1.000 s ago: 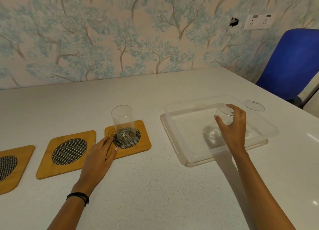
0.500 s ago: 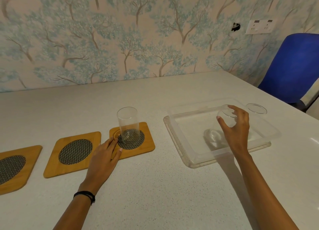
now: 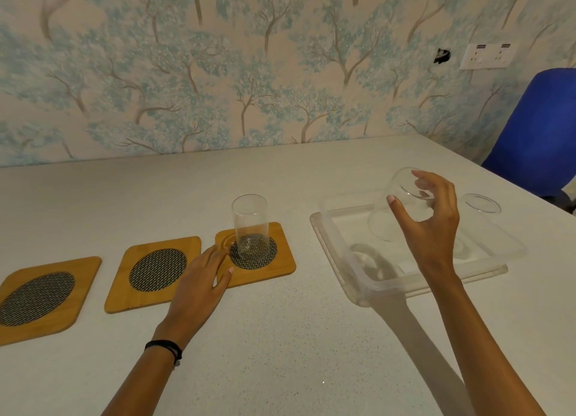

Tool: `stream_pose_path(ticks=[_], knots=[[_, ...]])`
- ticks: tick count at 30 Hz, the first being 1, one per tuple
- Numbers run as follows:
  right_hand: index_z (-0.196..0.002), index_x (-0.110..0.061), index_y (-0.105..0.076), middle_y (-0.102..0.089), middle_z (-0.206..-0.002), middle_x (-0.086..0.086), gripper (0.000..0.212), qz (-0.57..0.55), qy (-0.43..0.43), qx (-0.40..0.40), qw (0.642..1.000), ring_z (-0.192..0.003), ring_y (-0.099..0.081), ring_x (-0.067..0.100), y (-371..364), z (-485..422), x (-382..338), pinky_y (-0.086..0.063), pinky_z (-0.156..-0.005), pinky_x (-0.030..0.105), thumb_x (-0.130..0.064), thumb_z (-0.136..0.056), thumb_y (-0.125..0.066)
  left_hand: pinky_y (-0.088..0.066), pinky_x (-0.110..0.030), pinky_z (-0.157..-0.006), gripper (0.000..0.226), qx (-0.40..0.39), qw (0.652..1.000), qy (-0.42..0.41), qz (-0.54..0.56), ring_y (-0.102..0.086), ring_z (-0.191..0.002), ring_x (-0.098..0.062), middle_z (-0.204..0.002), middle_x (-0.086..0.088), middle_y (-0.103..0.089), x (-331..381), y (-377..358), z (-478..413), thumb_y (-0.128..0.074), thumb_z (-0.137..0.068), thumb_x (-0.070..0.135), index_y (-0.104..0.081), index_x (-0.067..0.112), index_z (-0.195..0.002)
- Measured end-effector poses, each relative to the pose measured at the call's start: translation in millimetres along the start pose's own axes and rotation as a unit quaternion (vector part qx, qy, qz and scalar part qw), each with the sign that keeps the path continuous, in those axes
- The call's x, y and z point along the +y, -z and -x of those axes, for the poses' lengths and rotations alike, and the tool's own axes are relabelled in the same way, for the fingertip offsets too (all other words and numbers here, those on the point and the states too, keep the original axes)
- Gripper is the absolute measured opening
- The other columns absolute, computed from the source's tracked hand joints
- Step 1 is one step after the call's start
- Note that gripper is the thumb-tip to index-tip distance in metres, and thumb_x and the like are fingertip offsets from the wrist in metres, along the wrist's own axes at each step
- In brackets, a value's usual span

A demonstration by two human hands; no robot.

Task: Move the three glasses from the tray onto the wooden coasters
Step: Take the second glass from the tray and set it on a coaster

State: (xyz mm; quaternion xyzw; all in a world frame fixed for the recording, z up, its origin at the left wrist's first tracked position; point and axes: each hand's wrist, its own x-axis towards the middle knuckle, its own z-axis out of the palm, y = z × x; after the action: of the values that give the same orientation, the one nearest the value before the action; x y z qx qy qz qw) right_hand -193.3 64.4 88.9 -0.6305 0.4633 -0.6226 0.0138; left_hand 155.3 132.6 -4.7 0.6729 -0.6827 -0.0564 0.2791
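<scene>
I see bare table [image 3: 280,337] between tray [image 3: 358,278] and coasters. My right hand [image 3: 433,228] pinches a tilted glass [image 3: 392,216] above the tray; my left hand [image 3: 199,284] lies flat, fingers loosely spread, touching the right coaster [image 3: 280,259].

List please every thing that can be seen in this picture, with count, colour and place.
glasses: 3, clear; one upright on the right coaster, one lifted over the tray in the right hand, one standing in the tray's far right corner
wooden coasters: 3, yellow-brown with dark mesh ovals; in a row left of the tray: left, middle, right
tray: 1, clear plastic; on the table, right side
table: 1, speckled white
chair: 1, blue; far right
wall socket: 1, white; on the tree-patterned wallpaper
wristband: 1, black; left wrist
left hand: flat on the table, fingers touching the right coaster
right hand: gripping the lifted glass
</scene>
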Motion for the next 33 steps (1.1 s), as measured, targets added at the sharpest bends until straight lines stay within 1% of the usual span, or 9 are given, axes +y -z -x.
stream_pose_path(ticks=[3, 6, 8, 11, 15, 19, 22, 27, 33], knots=[[-0.118, -0.023, -0.051, -0.051, -0.116, 0.003, 0.045, -0.014, 0.012, -0.019, 1.0, -0.099, -0.046, -0.003, -9, 0, -17, -0.038, -0.085, 0.007, -0.03, -0.079, -0.071, -0.033, -0.04, -0.105, 0.044, -0.001, 1.0, 0.01, -0.019, -0.04, -0.131, -0.028, -0.144, -0.013, -0.043, -7, 7, 7, -0.049, -0.094, 0.03, -0.046, 0.011, -0.134], [-0.117, -0.03, -0.05, -0.05, -0.114, -0.001, 0.044, -0.043, 0.015, -0.043, 0.998, -0.098, -0.048, -0.003, -19, 4, -34, -0.041, -0.086, 0.012, -0.032, -0.078, -0.071, -0.035, -0.042, -0.106, 0.045, 0.004, 1.0, 0.017, -0.021, -0.041, -0.13, -0.027, -0.144, -0.013, -0.042, -16, 18, 15, -0.05, -0.094, 0.028, -0.046, 0.01, -0.134], [-0.116, -0.033, -0.05, -0.051, -0.114, -0.002, 0.044, -0.06, 0.016, -0.06, 0.996, -0.099, -0.051, 0.002, -28, 8, -44, -0.043, -0.086, 0.017, -0.034, -0.077, -0.07, -0.036, -0.042, -0.106, 0.044, 0.012, 0.999, 0.024, -0.022, -0.042, -0.128, -0.028, -0.142, -0.015, -0.044, -22, 24, 20, -0.051, -0.093, 0.026, -0.047, 0.008, -0.133], [-0.116, -0.029, -0.051, -0.053, -0.115, 0.0, 0.045, -0.077, 0.016, -0.086, 0.993, -0.101, -0.055, 0.009, -43, 15, -57, -0.046, -0.086, 0.022, -0.031, -0.077, -0.072, -0.035, -0.041, -0.105, 0.043, 0.021, 0.999, 0.036, -0.024, -0.042, -0.128, -0.03, -0.142, -0.015, -0.044, -33, 34, 29, -0.053, -0.093, 0.024, -0.048, 0.005, -0.131], [-0.118, -0.025, -0.051, -0.054, -0.116, 0.001, 0.048, -0.096, 0.022, -0.125, 0.987, -0.1, -0.054, 0.004, -63, 25, -74, -0.046, -0.085, 0.015, -0.032, -0.076, -0.073, -0.034, -0.042, -0.106, 0.044, 0.025, 0.998, 0.053, -0.022, -0.04, -0.13, -0.03, -0.143, -0.014, -0.042, -53, 46, 40, -0.053, -0.093, 0.024, -0.048, 0.006, -0.132], [-0.119, -0.025, -0.051, -0.055, -0.116, 0.0, 0.05, -0.111, 0.032, -0.161, 0.98, -0.1, -0.055, 0.004, -81, 32, -90, -0.046, -0.085, 0.012, -0.041, -0.075, -0.07, -0.037, -0.043, -0.104, 0.043, 0.032, 0.998, 0.053, -0.028, -0.042, -0.128, -0.03, -0.142, -0.014, -0.044, -68, 56, 52, -0.054, -0.092, 0.024, -0.049, 0.006, -0.131], [-0.119, -0.022, -0.052, -0.056, -0.116, 0.0, 0.053, -0.119, 0.036, -0.182, 0.975, -0.099, -0.055, 0.003, -94, 38, -101, -0.048, -0.083, 0.013, -0.044, -0.074, -0.068, -0.039, -0.042, -0.102, 0.043, 0.037, 0.997, 0.055, -0.04, -0.046, -0.125, -0.03, -0.14, -0.015, -0.046, -78, 62, 60, -0.054, -0.092, 0.025, -0.049, 0.007, -0.13], [-0.118, -0.021, -0.053, -0.057, -0.116, 0.0, 0.052, -0.136, 0.041, -0.215, 0.966, -0.101, -0.057, 0.006, -116, 49, -116, -0.051, -0.081, 0.019, -0.042, -0.073, -0.069, -0.037, -0.039, -0.104, 0.043, 0.041, 0.997, 0.063, -0.037, -0.044, -0.127, -0.028, -0.142, -0.014, -0.044, -94, 65, 67, -0.053, -0.093, 0.026, -0.048, 0.009, -0.132], [-0.118, -0.025, -0.053, -0.055, -0.114, -0.006, 0.053, -0.151, 0.056, -0.249, 0.955, -0.101, -0.056, 0.0, -145, 60, -132, -0.049, -0.08, 0.015, -0.046, -0.072, -0.07, -0.036, -0.037, -0.106, 0.043, 0.051, 0.996, 0.066, -0.017, -0.041, -0.129, -0.024, -0.142, -0.011, -0.043, -102, 64, 67, -0.051, -0.093, 0.03, -0.048, 0.01, -0.131]])
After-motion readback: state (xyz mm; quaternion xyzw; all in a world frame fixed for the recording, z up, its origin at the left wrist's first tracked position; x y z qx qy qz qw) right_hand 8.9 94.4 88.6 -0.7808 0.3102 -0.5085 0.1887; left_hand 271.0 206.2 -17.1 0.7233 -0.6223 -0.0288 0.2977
